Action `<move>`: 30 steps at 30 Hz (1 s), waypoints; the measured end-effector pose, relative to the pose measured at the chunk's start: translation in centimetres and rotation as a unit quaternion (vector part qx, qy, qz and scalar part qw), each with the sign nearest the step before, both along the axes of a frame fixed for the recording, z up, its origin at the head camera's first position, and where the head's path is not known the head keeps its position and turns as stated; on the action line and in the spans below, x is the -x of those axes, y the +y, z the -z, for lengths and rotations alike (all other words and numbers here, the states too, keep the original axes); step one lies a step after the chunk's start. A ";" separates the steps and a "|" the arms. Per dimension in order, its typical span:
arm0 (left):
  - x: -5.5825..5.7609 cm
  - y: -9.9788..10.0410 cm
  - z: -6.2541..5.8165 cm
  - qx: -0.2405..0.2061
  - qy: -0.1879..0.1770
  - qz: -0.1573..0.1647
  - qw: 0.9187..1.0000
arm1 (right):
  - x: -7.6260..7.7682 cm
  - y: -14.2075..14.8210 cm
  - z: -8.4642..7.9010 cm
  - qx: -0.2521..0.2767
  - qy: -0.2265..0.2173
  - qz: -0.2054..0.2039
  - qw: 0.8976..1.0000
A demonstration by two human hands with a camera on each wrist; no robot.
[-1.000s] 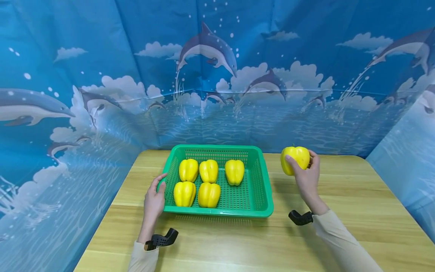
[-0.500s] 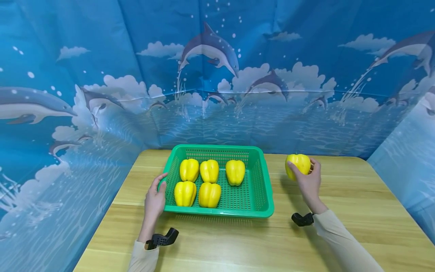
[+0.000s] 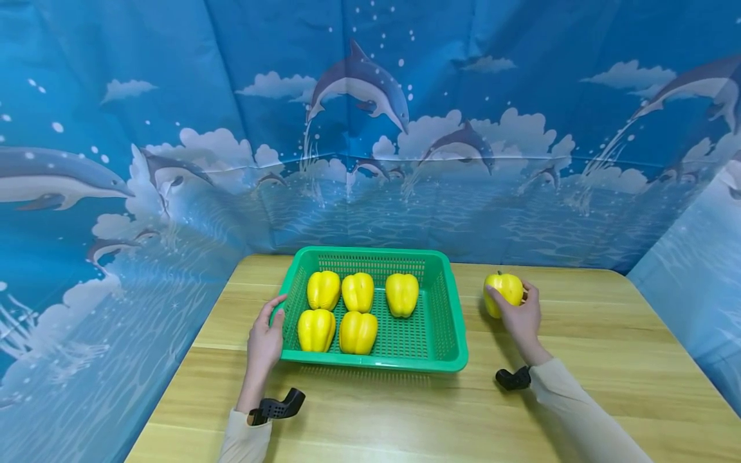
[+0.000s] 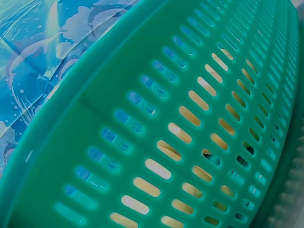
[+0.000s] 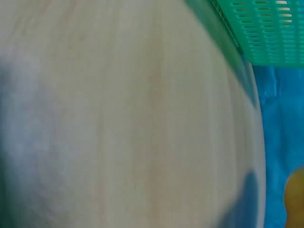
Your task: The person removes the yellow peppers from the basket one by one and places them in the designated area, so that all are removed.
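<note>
My right hand (image 3: 521, 315) grips a yellow bell pepper (image 3: 505, 292), thumb on its near side and fingers round its right side. This pepper is low over the wooden table, right of the basket, stem up; its edge shows in the right wrist view. On the left, my left hand (image 3: 265, 341) holds the left rim of a green plastic basket (image 3: 399, 362). Inside the basket lie several more yellow bell peppers (image 3: 357, 333), in two rows toward its left and middle. The left wrist view is filled by the slotted basket wall (image 4: 156, 118).
The basket stands on a light wooden table (image 3: 376, 418), near its far edge. Behind the table hangs a blue curtain (image 3: 370, 212) printed with dolphins and waves. Each wrist wears a black camera mount (image 3: 282, 405).
My right hand has lowered the bell pepper toward the table, drifting right and then slightly back left. The left hand stays on the basket rim.
</note>
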State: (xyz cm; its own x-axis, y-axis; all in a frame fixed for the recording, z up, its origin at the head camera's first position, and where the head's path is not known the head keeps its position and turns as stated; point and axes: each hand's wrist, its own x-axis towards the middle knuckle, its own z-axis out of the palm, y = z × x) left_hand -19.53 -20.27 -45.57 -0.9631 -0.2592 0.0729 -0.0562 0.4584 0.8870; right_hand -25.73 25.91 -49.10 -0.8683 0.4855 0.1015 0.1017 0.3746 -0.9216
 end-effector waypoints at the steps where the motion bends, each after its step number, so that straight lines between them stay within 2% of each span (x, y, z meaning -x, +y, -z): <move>1: 0.0 0.0 0.0 0.001 0.000 0.000 1.000 | 0.0 0.0 0.2 0.001 -0.005 -0.001 1.000; 17: 0.0 0.0 0.0 0.006 0.000 0.002 1.000 | 0.1 0.1 1.2 0.014 -0.038 -0.034 0.999; 30: 0.1 0.0 0.0 0.001 0.002 0.000 1.000 | 0.5 0.3 1.6 -0.001 -0.068 -0.054 0.996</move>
